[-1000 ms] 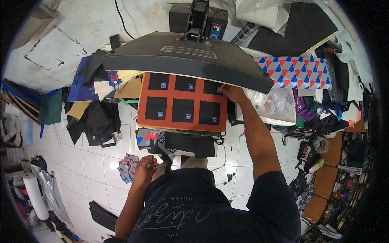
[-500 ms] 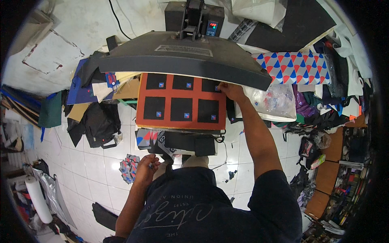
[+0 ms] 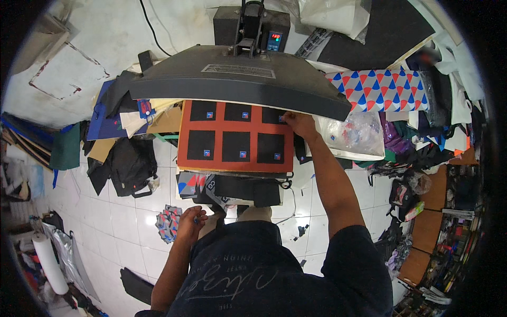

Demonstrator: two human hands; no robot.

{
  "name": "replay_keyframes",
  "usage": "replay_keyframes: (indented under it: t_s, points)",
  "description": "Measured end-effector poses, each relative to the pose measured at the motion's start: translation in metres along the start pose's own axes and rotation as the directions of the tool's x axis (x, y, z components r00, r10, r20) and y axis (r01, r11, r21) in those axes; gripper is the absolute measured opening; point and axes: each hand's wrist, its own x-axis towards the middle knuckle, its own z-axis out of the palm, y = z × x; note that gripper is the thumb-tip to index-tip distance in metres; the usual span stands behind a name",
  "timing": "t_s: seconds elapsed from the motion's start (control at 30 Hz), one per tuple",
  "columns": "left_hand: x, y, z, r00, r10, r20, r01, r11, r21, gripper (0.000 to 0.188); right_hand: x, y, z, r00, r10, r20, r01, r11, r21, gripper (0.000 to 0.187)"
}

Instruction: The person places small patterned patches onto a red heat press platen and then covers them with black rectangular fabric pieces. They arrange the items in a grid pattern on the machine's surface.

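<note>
My right hand (image 3: 299, 125) reaches under the raised plate of a heat press (image 3: 216, 84). Its fingertips are pinched at a small blue-and-red label (image 3: 281, 119) on the far right black fabric square (image 3: 270, 113). Several such squares lie in two rows on the orange-red press bed (image 3: 249, 153), each with a label near its lower right corner. Part of the far row is covered by the plate. Low in front of my body, my left hand (image 3: 191, 223) is closed, palm up; a small bluish bit shows between its fingers, too small to name.
Below the bed sits a shelf with black fabric pieces (image 3: 232, 187). A patterned sheet (image 3: 377, 90) and a clear plastic bag (image 3: 351, 132) lie to the right. A black bag (image 3: 132, 164) rests on the left, and a patterned bundle (image 3: 169, 224) lies on the tiled floor.
The view has shifted slightly, so the bed appears a little lower. My right fingers stay at the far right label. My left hand has turned slightly and remains closed.
</note>
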Motion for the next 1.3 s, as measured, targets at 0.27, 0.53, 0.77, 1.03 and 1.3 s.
replay_keyframes:
  t_s: [0.27,0.53,0.77,1.03,1.3]
  points:
    - [-0.003,0.001,0.006,1.000,0.023,0.004,-0.023,1.000,0.014,0.036,0.003,-0.015,-0.013,0.986,0.132,0.099,-0.132,0.991,-0.006,0.027]
    - [-0.003,0.002,0.005,1.000,0.011,-0.013,-0.010,0.999,0.037,0.034,0.006,-0.018,-0.017,0.984,0.164,0.068,-0.161,0.986,-0.052,0.032]
    - [0.001,-0.002,-0.010,0.999,0.032,0.020,-0.032,0.999,0.022,0.034,-0.004,-0.019,-0.038,0.984,0.090,-0.153,-0.101,0.993,-0.068,0.041]
    - [-0.008,0.007,0.016,1.000,0.001,0.020,0.000,0.999,-0.049,0.028,-0.053,-0.086,-0.056,0.954,0.300,0.015,-0.290,0.908,0.303,0.025]
    - [0.008,0.005,0.041,0.986,0.021,0.168,-0.036,0.995,0.088,0.024,-0.149,-0.214,-0.033,0.902,0.140,0.408,-0.395,0.646,0.653,0.021]
